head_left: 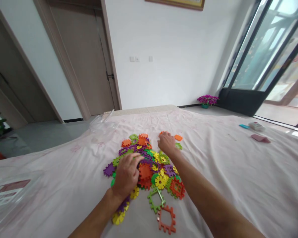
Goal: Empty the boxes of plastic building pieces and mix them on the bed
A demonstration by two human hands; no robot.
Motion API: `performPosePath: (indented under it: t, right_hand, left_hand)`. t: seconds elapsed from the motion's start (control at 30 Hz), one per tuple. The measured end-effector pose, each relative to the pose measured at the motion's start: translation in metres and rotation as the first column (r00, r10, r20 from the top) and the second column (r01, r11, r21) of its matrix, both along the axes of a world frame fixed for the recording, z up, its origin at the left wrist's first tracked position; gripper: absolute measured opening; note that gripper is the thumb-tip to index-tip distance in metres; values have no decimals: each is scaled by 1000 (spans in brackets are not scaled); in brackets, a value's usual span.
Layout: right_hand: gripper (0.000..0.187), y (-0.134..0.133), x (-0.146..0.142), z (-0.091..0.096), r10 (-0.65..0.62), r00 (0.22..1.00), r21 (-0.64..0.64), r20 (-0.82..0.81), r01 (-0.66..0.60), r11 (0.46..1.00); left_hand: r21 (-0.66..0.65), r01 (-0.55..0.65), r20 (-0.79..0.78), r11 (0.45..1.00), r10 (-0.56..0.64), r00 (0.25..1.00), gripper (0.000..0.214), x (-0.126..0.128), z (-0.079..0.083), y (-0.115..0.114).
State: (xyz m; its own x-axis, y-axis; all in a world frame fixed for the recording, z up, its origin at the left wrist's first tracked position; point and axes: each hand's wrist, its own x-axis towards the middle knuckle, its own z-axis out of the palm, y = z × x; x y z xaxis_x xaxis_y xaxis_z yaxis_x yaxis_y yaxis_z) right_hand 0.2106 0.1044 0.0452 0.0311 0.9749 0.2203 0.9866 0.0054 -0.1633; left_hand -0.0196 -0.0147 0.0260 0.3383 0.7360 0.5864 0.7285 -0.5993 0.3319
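Observation:
A heap of colourful plastic interlocking building pieces lies on the cloth. My left hand [126,173] rests on the heap's left side, thumb and fingers apart and curved over the pieces. Beside its thumb is a solid orange square piece [145,171]. At the far edge, my right hand [167,142] has its fingers bent down onto an orange piece [163,133], mostly hidden by them. Another orange piece [178,137] lies just right of that hand. Nearer to me are a yellow flower-shaped disc [160,181], a green square frame [151,200] and an orange frame [173,222].
A pale patterned cloth [213,158] covers the table. Clear plastic packaging [15,195] lies at the left, with another clear container [101,122] at the far left edge. At the right are a pink cloth [260,138], a white packet [256,126] and a blue item [244,126].

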Motion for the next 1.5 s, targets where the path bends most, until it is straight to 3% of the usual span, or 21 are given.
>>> performPosePath:
  t: [0.1, 0.23, 0.43, 0.73, 0.93, 1.0, 1.1, 1.33, 1.4, 1.5]
  right_hand:
    - [33, 18, -50, -8, 106, 992, -43, -60, -109, 993]
    - [34, 28, -79, -29, 84, 992, -57, -94, -90, 994]
    - [36, 32, -75, -35, 79, 991, -47, -112, -84, 995]
    - [33, 24, -79, -34, 87, 990, -21, -106, -90, 996]
    - [35, 24, -71, -34, 127, 989, -23, -78, -129, 991]
    - [36, 26, -68, -35, 135, 988, -29, -77, -138, 990]
    - [37, 28, -65, -36, 143, 987, -33, -76, -146, 989]
    - [37, 27, -64, -35, 163, 984, -43, -75, -166, 985]
    - [37, 27, -64, -33, 165, 983, -44, -81, -169, 985]
    - [39, 28, -66, -30, 151, 985, -32, -88, -154, 988]
  left_hand:
    - [-156, 140, 85, 978, -128, 988, 28, 33, 0, -12]
    - [-291, 150, 219, 945, -87, 972, 11, 57, -6, -11]
    - [-399, 160, 304, 903, -34, 952, 12, 54, -3, -4]
    - [-454, 197, 321, 869, -46, 946, 7, 44, -2, -4]
    - [-545, 361, 427, 757, -120, 896, 16, 25, 12, -9]
    - [-505, 289, 395, 813, -79, 915, 18, 13, 13, -1]
    - [-407, 18, 329, 913, 128, 935, 19, -9, 10, 21]
    - [-136, -356, 205, 924, 378, 903, 21, -55, -12, 63]
    - [-146, -406, 182, 902, 428, 886, 19, -66, -22, 71]
    - [-272, -421, 171, 865, 474, 864, 19, -76, -37, 79]
